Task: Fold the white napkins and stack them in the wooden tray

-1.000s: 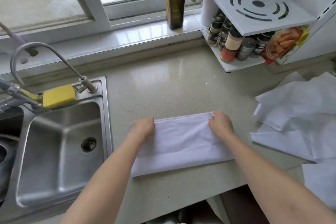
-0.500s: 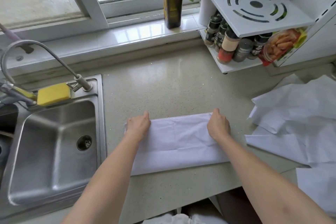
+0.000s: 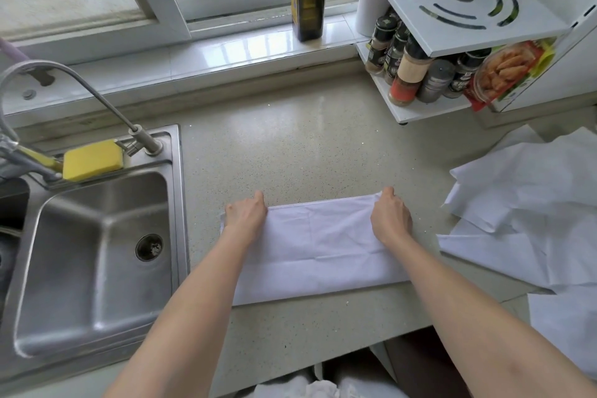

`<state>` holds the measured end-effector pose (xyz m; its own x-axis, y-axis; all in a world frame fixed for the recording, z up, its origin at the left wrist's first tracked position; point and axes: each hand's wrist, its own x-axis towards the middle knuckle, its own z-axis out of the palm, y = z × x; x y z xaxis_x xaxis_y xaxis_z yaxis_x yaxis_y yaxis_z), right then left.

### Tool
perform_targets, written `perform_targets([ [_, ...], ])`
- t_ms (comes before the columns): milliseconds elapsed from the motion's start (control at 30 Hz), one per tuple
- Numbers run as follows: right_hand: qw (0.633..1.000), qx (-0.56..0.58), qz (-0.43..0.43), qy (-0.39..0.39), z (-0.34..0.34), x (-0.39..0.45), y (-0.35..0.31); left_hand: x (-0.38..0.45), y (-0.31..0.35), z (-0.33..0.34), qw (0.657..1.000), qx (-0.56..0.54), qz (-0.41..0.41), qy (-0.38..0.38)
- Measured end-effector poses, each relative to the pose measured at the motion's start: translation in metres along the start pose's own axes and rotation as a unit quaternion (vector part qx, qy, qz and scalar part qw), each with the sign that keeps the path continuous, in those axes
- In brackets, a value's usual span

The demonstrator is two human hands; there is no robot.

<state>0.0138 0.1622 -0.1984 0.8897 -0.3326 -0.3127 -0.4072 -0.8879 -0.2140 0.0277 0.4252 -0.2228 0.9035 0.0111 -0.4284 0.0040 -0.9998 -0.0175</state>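
Napkin [image 3: 318, 245]: folded into a long band, flat on the worktop [image 3: 290, 145] near its front edge.
Left hand [image 3: 247, 216]: grip curled over the band's far left corner.
Right hand [image 3: 391, 215]: grip pinching the far right corner.
Pile [image 3: 529, 213]: loose white napkins, right.
Sink [image 3: 90, 255]: left.

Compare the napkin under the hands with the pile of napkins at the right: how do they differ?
The napkin under the hands is one neat, flat strip; the pile at the right is several loose, overlapping, creased sheets. The strip lies in front of the person, with the left hand and right hand at its far corners; nothing touches the pile. Both are white and lie on the countertop.
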Motion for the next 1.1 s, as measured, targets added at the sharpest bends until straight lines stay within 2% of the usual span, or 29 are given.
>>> perform_targets([
  [133,1.0,0.016,0.01,0.012,-0.001,0.001,0.0,-0.001,-0.001,0.0,1.0,-0.015,0.009,0.02],
  [167,0.999,0.009,0.001,0.038,-0.001,-0.001,-0.001,-0.001,-0.002,0.0,0.999,-0.021,0.01,0.023],
  [233,0.989,-0.054,-0.057,0.123,0.005,-0.011,0.0,-0.001,-0.003,0.001,0.999,-0.031,0.009,0.027],
  [300,0.969,-0.045,-0.167,0.174,0.018,-0.03,-0.005,0.0,-0.005,0.001,0.999,-0.04,0.004,0.028],
  [367,0.95,-0.025,-0.28,0.138,0.035,-0.055,-0.012,0.001,-0.006,0.0,0.999,-0.038,0.011,0.031],
  [400,0.948,-0.04,-0.305,0.085,0.042,-0.066,-0.014,0.0,-0.006,0.0,0.999,-0.035,0.016,0.027],
  [467,0.951,-0.076,-0.301,-0.015,0.054,-0.08,-0.014,-0.002,-0.005,-0.002,0.999,-0.033,0.02,0.016],
  [533,0.956,-0.082,-0.273,-0.066,0.065,-0.081,-0.007,-0.004,-0.003,-0.005,0.999,-0.03,0.017,0.015],
  [633,0.955,-0.104,-0.272,-0.049,0.072,-0.078,-0.006,-0.017,0.004,-0.008,0.996,-0.018,0.016,0.084],
  [733,0.955,-0.114,-0.271,-0.045,0.074,-0.079,-0.005,-0.055,0.022,0.008,0.982,-0.065,0.092,0.149],
  [800,0.957,-0.112,-0.268,-0.027,0.076,-0.081,-0.005,-0.086,0.039,0.027,0.983,-0.081,0.127,0.104],
  [867,0.957,-0.103,-0.269,-0.015,0.079,-0.082,-0.009,-0.107,0.051,0.05,0.991,-0.072,0.107,0.036],
  [900,0.956,-0.095,-0.279,-0.003,0.081,-0.084,-0.012,-0.113,0.054,0.059,0.993,-0.075,0.09,0.028],
  [1000,0.94,-0.073,-0.333,-0.002,0.087,-0.097,-0.015,-0.115,0.055,0.074,0.993,-0.073,0.058,0.07],
  [1100,0.92,-0.104,-0.377,-0.02,0.092,-0.096,0.008,-0.114,0.057,0.078,0.993,-0.056,0.051,0.094],
])
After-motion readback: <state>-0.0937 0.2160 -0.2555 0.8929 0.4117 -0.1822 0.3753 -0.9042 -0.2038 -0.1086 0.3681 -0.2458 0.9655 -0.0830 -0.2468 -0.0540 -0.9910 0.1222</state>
